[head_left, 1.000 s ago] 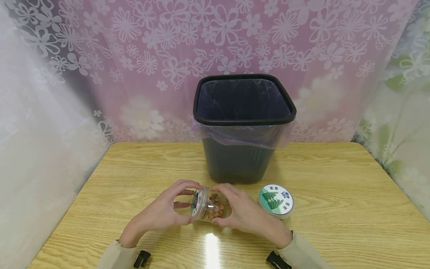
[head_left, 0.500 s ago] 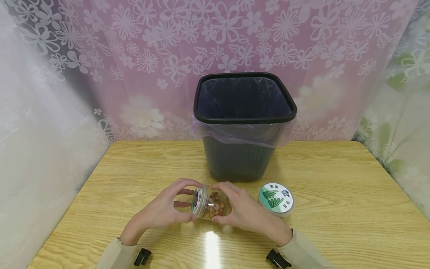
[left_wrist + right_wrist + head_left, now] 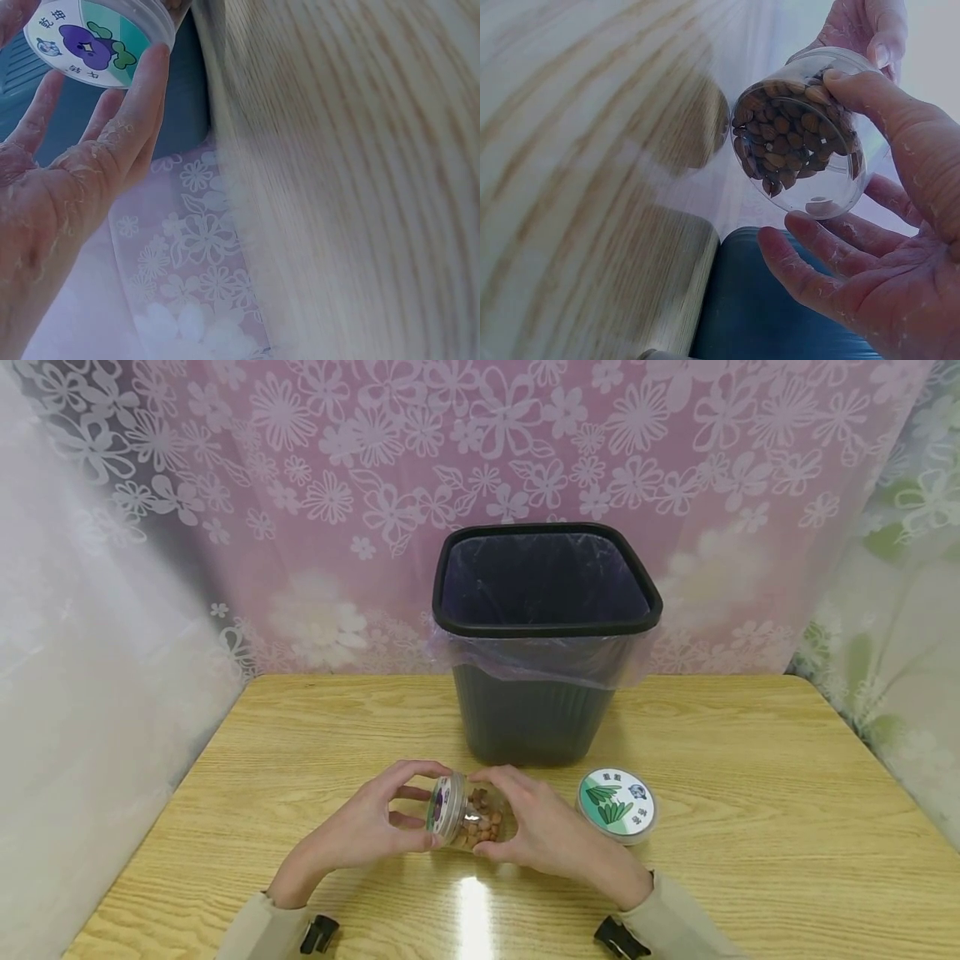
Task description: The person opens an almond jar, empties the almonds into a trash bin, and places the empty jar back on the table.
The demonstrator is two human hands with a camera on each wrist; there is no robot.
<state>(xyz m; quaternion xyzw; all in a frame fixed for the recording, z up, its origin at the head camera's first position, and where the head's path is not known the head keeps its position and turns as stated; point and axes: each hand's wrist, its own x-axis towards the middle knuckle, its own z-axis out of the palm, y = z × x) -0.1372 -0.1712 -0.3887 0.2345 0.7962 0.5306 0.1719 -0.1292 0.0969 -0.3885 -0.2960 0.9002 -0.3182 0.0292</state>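
Observation:
A small clear jar point(image 3: 478, 823) of brown nuts is held on its side just above the wooden table point(image 3: 300, 752). My right hand point(image 3: 536, 833) grips the jar's body point(image 3: 802, 142), thumb below and fingers over the top. My left hand point(image 3: 367, 827) holds the jar's lid point(image 3: 442, 810), which carries a purple and green label point(image 3: 82, 41), with fingers curled round its rim. The nuts lie heaped against the lower side of the jar.
A dark bin point(image 3: 543, 635) with a clear liner stands just behind the hands. A second round container with a green-labelled lid point(image 3: 617, 806) sits on the table to the right. Flowered curtains hang behind and at both sides.

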